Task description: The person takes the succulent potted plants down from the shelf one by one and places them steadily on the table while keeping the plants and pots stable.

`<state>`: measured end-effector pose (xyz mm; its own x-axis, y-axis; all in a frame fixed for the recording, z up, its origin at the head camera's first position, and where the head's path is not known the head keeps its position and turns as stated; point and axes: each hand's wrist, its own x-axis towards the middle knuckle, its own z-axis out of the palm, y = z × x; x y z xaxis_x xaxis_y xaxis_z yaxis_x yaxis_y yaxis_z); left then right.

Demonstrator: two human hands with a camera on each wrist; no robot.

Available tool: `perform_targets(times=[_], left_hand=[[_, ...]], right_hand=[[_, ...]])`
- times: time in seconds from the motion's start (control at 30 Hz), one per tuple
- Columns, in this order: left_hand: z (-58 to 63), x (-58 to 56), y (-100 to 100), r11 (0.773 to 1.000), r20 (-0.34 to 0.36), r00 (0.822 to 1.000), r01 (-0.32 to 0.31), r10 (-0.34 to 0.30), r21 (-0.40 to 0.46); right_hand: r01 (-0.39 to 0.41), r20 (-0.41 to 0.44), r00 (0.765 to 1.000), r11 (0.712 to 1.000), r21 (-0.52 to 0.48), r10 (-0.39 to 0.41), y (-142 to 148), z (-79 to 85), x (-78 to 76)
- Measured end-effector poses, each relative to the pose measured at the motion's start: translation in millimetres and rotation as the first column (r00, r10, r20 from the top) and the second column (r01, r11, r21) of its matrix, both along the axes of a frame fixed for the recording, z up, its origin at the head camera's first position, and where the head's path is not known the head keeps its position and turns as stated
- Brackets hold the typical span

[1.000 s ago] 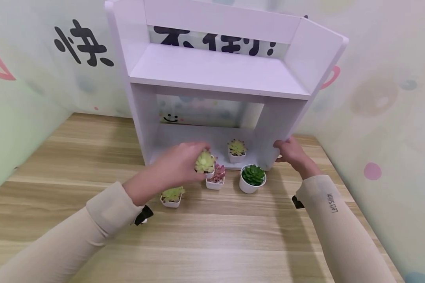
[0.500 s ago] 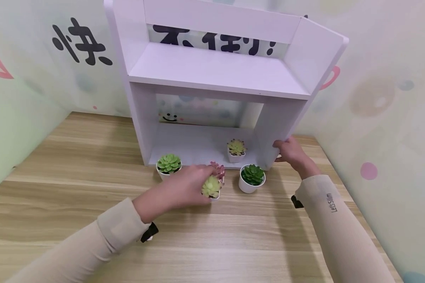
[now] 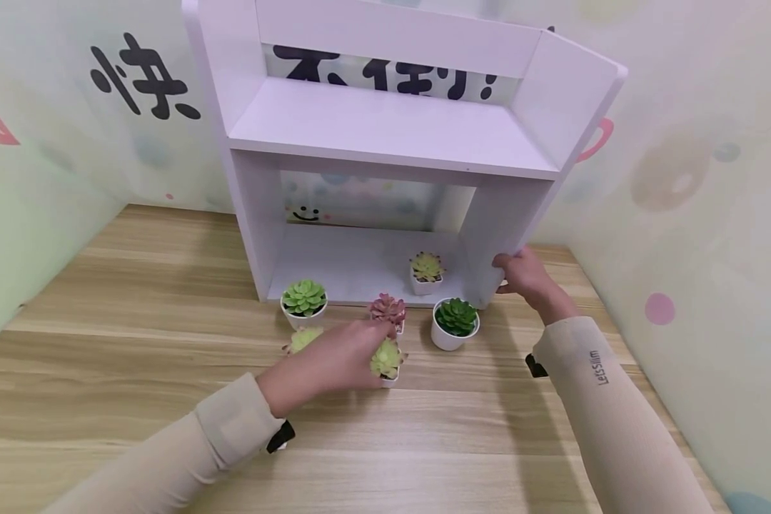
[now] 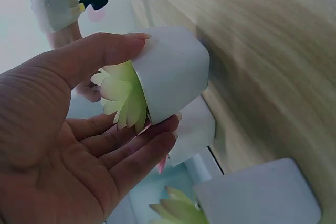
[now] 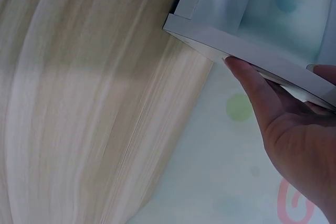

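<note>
My left hand (image 3: 340,363) pinches a yellow-green succulent (image 3: 387,358) in a small square white pot (image 4: 173,72), thumb on one side and fingertips on the other. The pot is close over the table, in front of a reddish succulent (image 3: 387,308). Partly covered by that hand is another yellow-green succulent (image 3: 304,338). My right hand (image 3: 528,280) grips the lower right side panel of the white shelf (image 3: 385,128); the right wrist view shows its thumb and fingers on either side of the panel edge (image 5: 247,56).
Inside the shelf's lower level stands a pale yellow-green succulent (image 3: 427,268). Along its front are a bright green succulent (image 3: 305,298) at left and a dark green one (image 3: 456,318) at right, both in round white pots. Patterned walls close off the wooden table (image 3: 424,457).
My left hand has come down and toward me with the yellow-green succulent, from beside the shelf's front edge to in front of the reddish one. The right hand has stayed on the panel.
</note>
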<state>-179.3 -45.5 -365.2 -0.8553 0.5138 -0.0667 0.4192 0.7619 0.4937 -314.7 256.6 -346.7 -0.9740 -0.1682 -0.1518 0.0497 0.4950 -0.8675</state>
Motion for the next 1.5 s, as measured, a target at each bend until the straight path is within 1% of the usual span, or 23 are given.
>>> perform_targets(times=[0.23, 0.33, 0.43, 0.6, 0.73, 0.87, 0.93, 1.03, 1.07, 1.13, 1.23, 1.3, 1.37, 1.43, 1.5], left_hand=[[-4.4, -0.8, 0, 1.0, 0.02, 1.0, 0.01, -0.01, 0.009], [-5.0, -1.4, 1, 1.0, 0.037, 0.999, 0.015, -0.014, -0.015], [-5.3, -2.1, 3, 0.998, 0.052, 0.998, 0.035, -0.032, -0.052], [-5.9, -1.6, 5, 0.993, 0.042, 0.998, 0.051, -0.046, -0.105], [-5.5, 0.5, 5, 0.993, 0.029, 0.999, 0.036, -0.032, -0.116], [-2.4, 4.5, 5, 0.99, 0.014, 1.0, 0.025, -0.023, -0.14], [1.0, 6.3, 6, 0.989, 0.017, 1.0, 0.001, 0.001, -0.149], [10.6, 5.4, 8, 0.99, 0.027, 0.998, -0.046, 0.05, -0.135], [14.5, 3.7, 9, 0.991, 0.028, 0.998, -0.06, 0.064, -0.119], [24.4, -0.8, 10, 0.992, 0.004, 0.997, -0.079, 0.079, -0.099], [38.2, -11.5, 14, 0.993, -0.023, 0.995, -0.1, 0.099, -0.068], [46.0, -21.1, 19, 0.992, -0.019, 0.993, -0.118, 0.118, -0.038], [52.3, -32.6, 26, 0.99, 0.011, 0.99, -0.142, 0.142, 0.003], [57.1, -44.3, 33, 0.987, 0.034, 0.987, -0.16, 0.16, 0.019], [59.6, -54.9, 38, 0.987, 0.035, 0.986, -0.163, 0.163, 0.007]], right_hand=[[0.002, -0.011, 1.0, 1.0, 0.011, -0.002, 0, 0.7, 1.1], [0.006, -0.015, 1.0, 1.0, 0.015, -0.006, 0, 0.3, 1.1], [0.005, -0.015, 1.0, 1.0, 0.009, -0.005, 1, -0.4, 0.8], [0.009, -0.003, 1.0, 1.0, -0.01, -0.009, 1, -1.3, 0.0], [0.011, -0.008, 1.0, 1.0, -0.005, -0.011, 1, -1.1, 0.1], [0.011, -0.014, 1.0, 1.0, 0.004, -0.011, 0, -0.4, 1.0], [0.011, -0.014, 1.0, 1.0, 0.008, -0.011, -1, -0.2, 1.5], [0.009, -0.014, 1.0, 1.0, 0.011, -0.009, -1, -0.3, 2.0], [0.007, -0.015, 1.0, 1.0, 0.011, -0.007, -1, -0.4, 2.2], [0.004, -0.014, 1.0, 1.0, 0.007, -0.004, -1, -0.3, 2.1], [-0.001, -0.013, 1.0, 1.0, 0.001, 0.001, -1, 0.5, 1.4], [-0.003, -0.014, 1.0, 1.0, -0.003, 0.003, -1, 1.1, 0.7], [-0.002, -0.017, 1.0, 1.0, -0.003, 0.002, 0, 1.5, 0.5], [-0.005, -0.015, 1.0, 1.0, -0.01, 0.004, 0, 1.1, 1.3], [-0.004, -0.002, 1.0, 1.0, -0.016, 0.004, -1, -0.1, 2.7]])
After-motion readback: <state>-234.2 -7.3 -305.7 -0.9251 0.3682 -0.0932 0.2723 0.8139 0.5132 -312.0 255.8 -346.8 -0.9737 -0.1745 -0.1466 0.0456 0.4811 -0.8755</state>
